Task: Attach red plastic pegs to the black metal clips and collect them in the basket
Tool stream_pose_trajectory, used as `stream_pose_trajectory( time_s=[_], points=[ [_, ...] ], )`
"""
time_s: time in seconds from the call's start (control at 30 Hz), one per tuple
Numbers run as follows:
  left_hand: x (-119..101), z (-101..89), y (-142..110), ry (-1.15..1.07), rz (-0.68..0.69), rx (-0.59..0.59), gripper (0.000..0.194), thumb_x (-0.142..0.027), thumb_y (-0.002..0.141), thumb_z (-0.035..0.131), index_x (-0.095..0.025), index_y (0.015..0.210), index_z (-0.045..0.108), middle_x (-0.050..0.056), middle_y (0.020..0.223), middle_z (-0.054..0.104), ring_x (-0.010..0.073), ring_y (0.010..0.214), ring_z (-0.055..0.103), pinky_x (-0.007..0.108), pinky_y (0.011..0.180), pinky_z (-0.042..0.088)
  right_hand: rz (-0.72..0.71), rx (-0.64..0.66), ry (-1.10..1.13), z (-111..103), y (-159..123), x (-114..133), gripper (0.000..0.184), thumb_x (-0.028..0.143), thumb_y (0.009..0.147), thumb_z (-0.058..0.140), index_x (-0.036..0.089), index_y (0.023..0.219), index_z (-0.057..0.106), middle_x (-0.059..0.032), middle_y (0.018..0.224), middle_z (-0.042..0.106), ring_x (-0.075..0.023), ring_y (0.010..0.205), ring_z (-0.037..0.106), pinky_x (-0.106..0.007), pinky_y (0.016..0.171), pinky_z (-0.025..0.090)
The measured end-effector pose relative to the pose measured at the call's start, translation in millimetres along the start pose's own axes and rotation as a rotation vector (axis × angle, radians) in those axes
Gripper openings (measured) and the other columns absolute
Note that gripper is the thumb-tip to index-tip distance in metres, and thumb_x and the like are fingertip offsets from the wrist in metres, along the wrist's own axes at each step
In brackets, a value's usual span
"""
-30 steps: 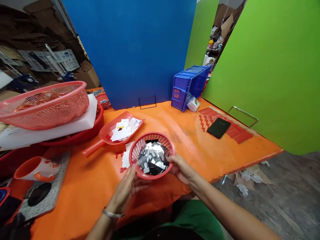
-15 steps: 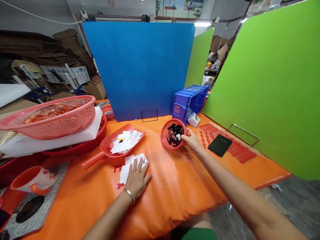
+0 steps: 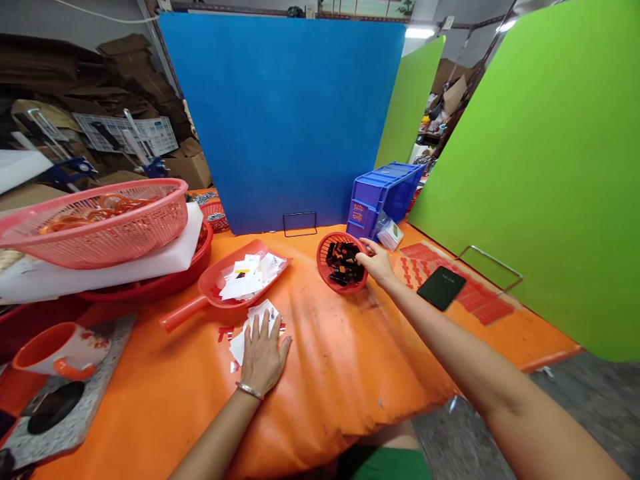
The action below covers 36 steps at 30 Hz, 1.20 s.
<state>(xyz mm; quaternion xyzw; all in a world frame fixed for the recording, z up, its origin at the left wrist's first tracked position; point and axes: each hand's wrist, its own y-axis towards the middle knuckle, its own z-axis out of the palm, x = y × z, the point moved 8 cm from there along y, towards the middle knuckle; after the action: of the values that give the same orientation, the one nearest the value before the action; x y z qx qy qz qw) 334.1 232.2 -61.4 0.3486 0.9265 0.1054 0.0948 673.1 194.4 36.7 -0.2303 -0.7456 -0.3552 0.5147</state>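
My left hand (image 3: 261,357) lies flat with fingers spread over several white cards (image 3: 239,347) and small clear packets on the orange table. Some small red pieces (image 3: 225,333) show beside and under the cards. With thumb and fingers, my right hand (image 3: 376,263) grips the right rim of a round red plastic basket (image 3: 326,267). The basket is tilted toward me, and black pieces (image 3: 345,262) with a few reddish ones lie inside it. Just beyond my left hand, a red scoop (image 3: 213,283) holds a heap of white cards and clear packets (image 3: 249,277).
A blue bin (image 3: 367,193) lies on its side against the blue panel (image 3: 280,120). On the right are a dark tablet (image 3: 442,288), flat red pieces (image 3: 487,308) and a green panel (image 3: 545,180). At left stand a pink basket (image 3: 120,237) on white foam and a mug (image 3: 60,350).
My left hand has slid left with the cards under it. The basket has shifted slightly left in my right hand, and the white piece by those fingers no longer shows. The view tilted down.
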Motion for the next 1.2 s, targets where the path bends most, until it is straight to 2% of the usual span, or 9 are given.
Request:
stream_pose_trajectory(
  time_s=[0.1,0.23,0.43,0.67,1.0,1.2],
  points=[
    [0,0.9,0,0.008,0.0,-0.012,0.05,-0.04,0.088,0.042,-0.02,0.133,0.049,0.015,0.145,0.035,0.0354,0.135,0.028,0.053,0.107,0.02,-0.067,-0.036,-0.065,5,3,9,0.051,0.025,0.059,0.055,0.011,0.107,0.063,-0.0098,0.105,0.067,-0.025,0.095,0.062,-0.039,0.089,0.048],
    [0,2.2,1,0.028,0.018,-0.02,0.049,-0.039,0.088,0.041,-0.021,0.132,0.05,0.016,0.145,0.035,0.0362,0.135,0.026,0.054,0.106,0.02,-0.115,-0.06,-0.126,11,10,12,0.047,0.023,0.06,0.057,0.017,0.106,0.065,-0.0047,0.106,0.068,-0.0225,0.098,0.062,-0.036,0.094,0.046],
    [-1,3.1,1,0.026,0.031,-0.02,0.051,-0.041,0.088,0.04,-0.02,0.134,0.048,0.015,0.145,0.034,0.0357,0.135,0.026,0.054,0.107,0.019,-0.29,0.01,-0.287,21,17,26,0.05,0.021,0.062,0.058,0.02,0.111,0.064,-0.0037,0.11,0.067,-0.0214,0.101,0.061,-0.034,0.095,0.045],
    [-2,1.2,0,0.03,0.017,-0.009,0.05,-0.041,0.088,0.04,-0.021,0.133,0.049,0.016,0.146,0.034,0.0356,0.135,0.026,0.054,0.107,0.019,-0.367,0.074,-0.382,29,18,37,0.052,0.022,0.062,0.058,0.017,0.113,0.063,-0.0074,0.112,0.065,-0.0222,0.103,0.06,-0.035,0.097,0.044],
    [-1,-4.6,1,-0.053,-0.024,0.024,0.049,-0.042,0.088,0.041,-0.024,0.133,0.049,0.013,0.147,0.033,0.0341,0.136,0.025,0.054,0.107,0.019,-0.566,0.285,-0.503,54,-7,65,0.058,0.019,0.062,0.058,0.02,0.12,0.058,-0.0088,0.119,0.059,-0.0264,0.109,0.054,-0.042,0.099,0.039],
    [-1,-5.9,1,-0.088,-0.033,0.031,0.051,-0.042,0.087,0.042,-0.024,0.135,0.047,0.012,0.148,0.031,0.0345,0.137,0.024,0.054,0.108,0.017,-0.641,0.344,-0.55,53,-26,67,0.059,0.02,0.066,0.059,0.02,0.125,0.053,-0.0111,0.123,0.052,-0.0278,0.115,0.049,-0.044,0.101,0.037]
  ],
)
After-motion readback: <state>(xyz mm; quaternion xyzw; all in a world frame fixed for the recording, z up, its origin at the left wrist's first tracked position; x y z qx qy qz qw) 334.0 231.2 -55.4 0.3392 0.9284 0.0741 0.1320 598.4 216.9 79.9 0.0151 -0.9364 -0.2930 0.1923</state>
